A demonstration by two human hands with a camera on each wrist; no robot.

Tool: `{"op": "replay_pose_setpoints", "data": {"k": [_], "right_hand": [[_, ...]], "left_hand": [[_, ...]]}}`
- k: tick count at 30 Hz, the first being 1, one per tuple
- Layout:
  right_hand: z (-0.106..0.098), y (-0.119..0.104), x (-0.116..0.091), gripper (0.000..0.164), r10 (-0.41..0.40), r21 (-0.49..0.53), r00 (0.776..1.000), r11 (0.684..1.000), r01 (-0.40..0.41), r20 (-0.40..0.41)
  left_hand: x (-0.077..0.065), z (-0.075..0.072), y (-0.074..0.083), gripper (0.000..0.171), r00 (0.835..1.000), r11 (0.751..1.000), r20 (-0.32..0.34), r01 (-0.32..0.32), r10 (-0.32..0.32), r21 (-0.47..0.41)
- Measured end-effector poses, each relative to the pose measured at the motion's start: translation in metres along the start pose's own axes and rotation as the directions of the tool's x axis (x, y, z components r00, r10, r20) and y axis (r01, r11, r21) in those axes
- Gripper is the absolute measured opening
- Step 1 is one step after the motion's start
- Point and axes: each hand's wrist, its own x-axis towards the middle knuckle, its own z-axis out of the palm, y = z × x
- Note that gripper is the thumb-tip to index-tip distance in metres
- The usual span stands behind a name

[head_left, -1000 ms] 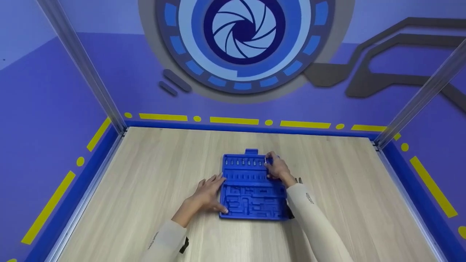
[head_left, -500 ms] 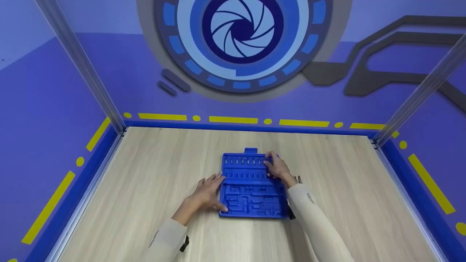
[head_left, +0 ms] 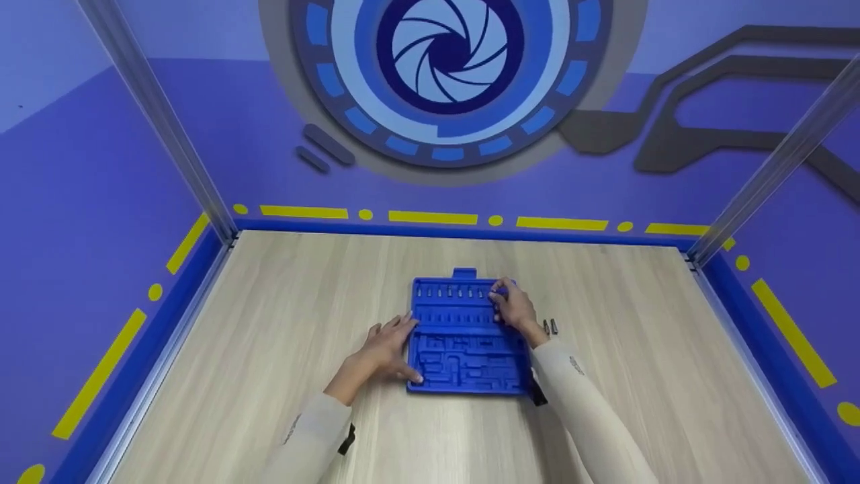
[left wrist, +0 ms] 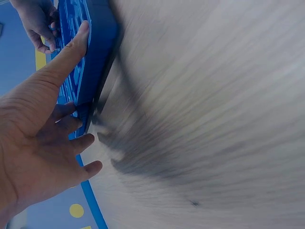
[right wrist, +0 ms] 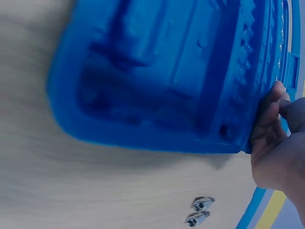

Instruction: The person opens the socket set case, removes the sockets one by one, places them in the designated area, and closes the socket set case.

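Observation:
An open blue plastic tool case (head_left: 463, 386) with moulded slots lies on the table. Several small metal bits (head_left: 449, 292) stand in a row along its far part. My left hand (head_left: 386, 349) rests at the case's left side, the thumb on the near-left rim and the fingers loosely spread against the side; the left wrist view shows the thumb (left wrist: 78, 43) lying over the edge. At the far right end of the row, my right hand (head_left: 516, 306) has thumb and index finger pinched together on a small metal bit, which the fingertips mostly hide.
Two loose metal pieces (head_left: 551, 327), socket-like with a hole in the end in the right wrist view, lie on the wooden table (head_left: 302, 289) right of the case. A latch tab (head_left: 464, 273) sticks out at the far edge. Blue-purple walls enclose the table.
The right fingertips stay at the row's right end, and the metal bit seen between them a second ago is now mostly covered. The left hand stays put; the head view shifts slightly.

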Motion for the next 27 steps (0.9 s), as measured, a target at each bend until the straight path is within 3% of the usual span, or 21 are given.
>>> {"op": "replay_pose_setpoints", "data": {"k": [6,13,18,27], "right_hand": [[-0.005,-0.004,-0.007,0.012,-0.015,0.188,0.999,0.982,0.022,-0.040],[-0.026,-0.019,-0.022,0.020,-0.019,0.294,0.998,0.956,-0.001,0.066],[-0.040,-0.020,-0.029,0.029,-0.028,0.300,0.994,0.954,-0.006,0.107],[-0.064,-0.004,-0.039,0.031,-0.034,0.240,0.986,0.971,-0.006,0.161]], "left_hand": [[-0.001,0.001,0.001,0.120,1.000,1.000,0.004,0.001,-0.001,-0.005],[-0.001,-0.001,0.001,0.120,1.000,1.000,-0.003,0.003,-0.003,-0.010],[-0.002,-0.004,0.000,0.120,1.000,1.000,-0.004,-0.014,0.014,-0.007],[-0.001,-0.002,0.002,0.120,1.000,1.000,-0.001,-0.007,0.007,-0.003]]}}
